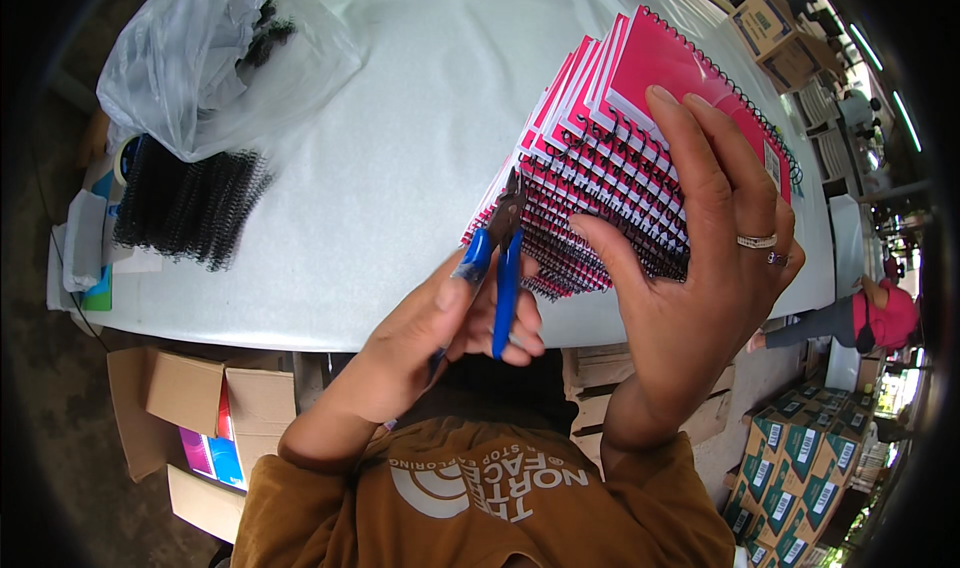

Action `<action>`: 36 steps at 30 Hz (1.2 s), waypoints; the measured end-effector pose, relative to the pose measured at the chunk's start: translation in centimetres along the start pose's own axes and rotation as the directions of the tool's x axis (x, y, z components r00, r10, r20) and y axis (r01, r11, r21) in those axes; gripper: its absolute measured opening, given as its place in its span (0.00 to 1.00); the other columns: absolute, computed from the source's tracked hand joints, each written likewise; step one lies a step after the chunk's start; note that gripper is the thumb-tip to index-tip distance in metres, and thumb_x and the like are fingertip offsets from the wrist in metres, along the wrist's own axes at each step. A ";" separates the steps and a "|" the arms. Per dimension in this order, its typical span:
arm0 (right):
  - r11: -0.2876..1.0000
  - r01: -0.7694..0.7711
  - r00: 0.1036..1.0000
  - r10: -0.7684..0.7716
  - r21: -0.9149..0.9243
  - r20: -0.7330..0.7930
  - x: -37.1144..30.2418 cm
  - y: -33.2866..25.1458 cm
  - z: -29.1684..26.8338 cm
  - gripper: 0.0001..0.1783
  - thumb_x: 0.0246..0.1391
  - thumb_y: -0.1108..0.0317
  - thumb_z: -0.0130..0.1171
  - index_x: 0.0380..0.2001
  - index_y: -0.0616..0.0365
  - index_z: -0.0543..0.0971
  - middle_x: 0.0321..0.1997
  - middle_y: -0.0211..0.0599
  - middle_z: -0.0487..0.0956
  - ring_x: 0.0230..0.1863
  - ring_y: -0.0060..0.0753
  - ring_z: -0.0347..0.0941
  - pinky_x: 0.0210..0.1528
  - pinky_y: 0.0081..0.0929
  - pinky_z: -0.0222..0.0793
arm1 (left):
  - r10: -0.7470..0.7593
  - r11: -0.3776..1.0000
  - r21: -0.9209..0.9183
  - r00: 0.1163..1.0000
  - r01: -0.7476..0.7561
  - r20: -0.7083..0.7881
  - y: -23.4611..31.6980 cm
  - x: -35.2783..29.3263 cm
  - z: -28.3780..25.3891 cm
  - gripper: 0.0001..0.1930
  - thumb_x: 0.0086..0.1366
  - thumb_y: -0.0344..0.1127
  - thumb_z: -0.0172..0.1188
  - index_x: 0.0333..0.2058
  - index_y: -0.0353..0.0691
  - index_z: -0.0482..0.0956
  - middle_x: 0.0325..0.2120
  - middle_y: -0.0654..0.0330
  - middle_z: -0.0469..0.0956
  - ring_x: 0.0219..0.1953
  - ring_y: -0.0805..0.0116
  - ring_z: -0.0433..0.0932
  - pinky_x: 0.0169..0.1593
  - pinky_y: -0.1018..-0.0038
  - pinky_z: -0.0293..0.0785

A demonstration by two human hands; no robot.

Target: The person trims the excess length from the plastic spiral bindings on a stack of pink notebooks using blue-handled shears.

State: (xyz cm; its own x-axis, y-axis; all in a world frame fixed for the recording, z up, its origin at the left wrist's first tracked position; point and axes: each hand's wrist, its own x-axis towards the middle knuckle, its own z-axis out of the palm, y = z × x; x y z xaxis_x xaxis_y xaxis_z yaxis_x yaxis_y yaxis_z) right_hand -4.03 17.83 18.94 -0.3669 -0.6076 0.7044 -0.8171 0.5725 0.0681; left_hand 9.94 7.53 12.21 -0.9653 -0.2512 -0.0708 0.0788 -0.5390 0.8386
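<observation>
My left hand (420,323) grips a pair of blue-handled wire cutters (507,268). Their dark jaws point up at the corner of a tall stack of spiral notebooks (640,68) with pink-red covers and black coils. The jaw tips are close to the coil ends; whether they touch a wire cannot be made out. Over the near side of the stack, my right hand (715,213) is spread, its fingers along the top notebook and its thumb apart beside the coils. Two rings are on that hand.
A bundle of black spiral coils (190,208) lies at the table's left, below a clear plastic bag (230,58) of more coils. An open cardboard box (185,388) stands lower left. Stacked cartons (800,468) and a person in pink (885,316) are at right.
</observation>
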 end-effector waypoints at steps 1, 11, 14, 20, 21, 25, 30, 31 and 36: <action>1.000 0.000 1.000 0.000 -0.001 -0.014 -0.1 0.0 0.2 0.40 0.23 0.57 0.72 0.50 0.38 0.74 0.51 0.18 0.74 0.50 0.26 0.69 0.51 0.29 0.57 | -0.045 0.990 -0.130 0.998 0.049 0.037 -0.2 -0.1 0.0 0.34 0.65 0.58 0.37 0.55 0.30 0.58 0.39 0.48 0.72 0.42 0.55 0.75 0.47 0.62 0.70; 1.000 0.001 1.000 -0.001 0.017 -0.007 0.0 -0.1 0.1 0.38 0.25 0.58 0.72 0.49 0.38 0.75 0.50 0.19 0.75 0.50 0.23 0.69 0.53 0.29 0.56 | 0.224 0.707 0.707 0.942 0.018 -0.249 -0.5 -0.3 0.8 0.29 0.66 0.56 0.41 0.51 0.32 0.61 0.36 0.57 0.71 0.36 0.66 0.73 0.43 0.69 0.69; 0.999 -0.022 1.000 0.022 0.041 -0.012 0.0 -0.1 0.0 0.37 0.26 0.59 0.72 0.48 0.39 0.76 0.50 0.19 0.75 0.50 0.23 0.70 0.53 0.29 0.56 | 0.140 0.811 0.585 0.973 -0.008 -0.181 0.1 -0.6 0.9 0.31 0.66 0.57 0.42 0.51 0.31 0.61 0.38 0.55 0.72 0.40 0.65 0.73 0.46 0.70 0.68; 0.999 -0.013 1.000 0.014 0.031 -0.017 0.2 -0.1 0.2 0.36 0.27 0.61 0.72 0.48 0.40 0.76 0.49 0.20 0.76 0.49 0.22 0.70 0.53 0.29 0.56 | -0.105 0.994 -0.033 0.994 0.104 -0.028 1.2 -0.6 0.4 0.39 0.61 0.61 0.44 0.54 0.27 0.59 0.41 0.46 0.73 0.44 0.56 0.75 0.49 0.63 0.71; 0.999 -0.010 1.000 0.010 0.033 -0.019 0.2 -0.1 0.1 0.36 0.27 0.61 0.72 0.48 0.40 0.76 0.49 0.21 0.76 0.49 0.22 0.70 0.53 0.29 0.56 | -0.111 0.993 -0.039 0.993 0.109 -0.043 1.3 -0.4 0.4 0.38 0.61 0.61 0.43 0.54 0.27 0.59 0.40 0.46 0.73 0.43 0.57 0.75 0.48 0.63 0.71; 0.999 -0.003 1.000 0.004 0.043 -0.023 0.2 0.0 0.1 0.36 0.26 0.61 0.73 0.48 0.41 0.76 0.49 0.21 0.76 0.49 0.22 0.71 0.53 0.28 0.56 | -0.093 0.996 0.003 0.993 0.094 -0.068 1.8 0.0 -0.1 0.33 0.64 0.57 0.43 0.53 0.29 0.62 0.38 0.49 0.73 0.39 0.61 0.75 0.45 0.68 0.71; 0.999 -0.002 1.000 0.003 0.054 -0.009 0.2 0.0 0.2 0.39 0.23 0.61 0.73 0.48 0.40 0.76 0.48 0.20 0.76 0.48 0.23 0.71 0.53 0.29 0.56 | 0.398 0.468 0.884 0.890 0.012 -0.223 1.4 0.1 1.1 0.24 0.65 0.47 0.49 0.47 0.29 0.62 0.32 0.46 0.72 0.30 0.55 0.75 0.35 0.66 0.71; 0.999 -0.005 1.000 0.005 0.053 0.002 0.2 -0.1 0.2 0.40 0.23 0.60 0.73 0.49 0.40 0.75 0.48 0.20 0.75 0.48 0.23 0.70 0.53 0.29 0.57 | 0.416 0.406 0.913 0.880 0.047 -0.230 1.5 0.1 1.5 0.24 0.65 0.47 0.50 0.47 0.29 0.62 0.32 0.45 0.71 0.30 0.53 0.75 0.34 0.66 0.71; 0.998 0.018 1.000 -0.016 -0.067 0.023 0.0 0.0 0.0 0.46 0.18 0.58 0.73 0.52 0.35 0.72 0.53 0.15 0.71 0.50 0.26 0.67 0.51 0.33 0.57 | 0.030 0.977 0.213 0.997 -0.015 -0.067 0.6 0.0 -0.7 0.29 0.65 0.54 0.45 0.51 0.32 0.61 0.40 0.49 0.71 0.37 0.60 0.75 0.42 0.66 0.71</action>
State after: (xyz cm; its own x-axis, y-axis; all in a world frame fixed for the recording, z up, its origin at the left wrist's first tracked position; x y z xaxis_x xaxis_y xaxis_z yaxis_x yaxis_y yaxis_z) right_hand -4.05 17.81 18.92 -0.3634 -0.6292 0.6870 -0.7917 0.5973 0.1283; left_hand 10.21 6.64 12.32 -0.9437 -0.3204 -0.0819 0.0384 -0.3521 0.9352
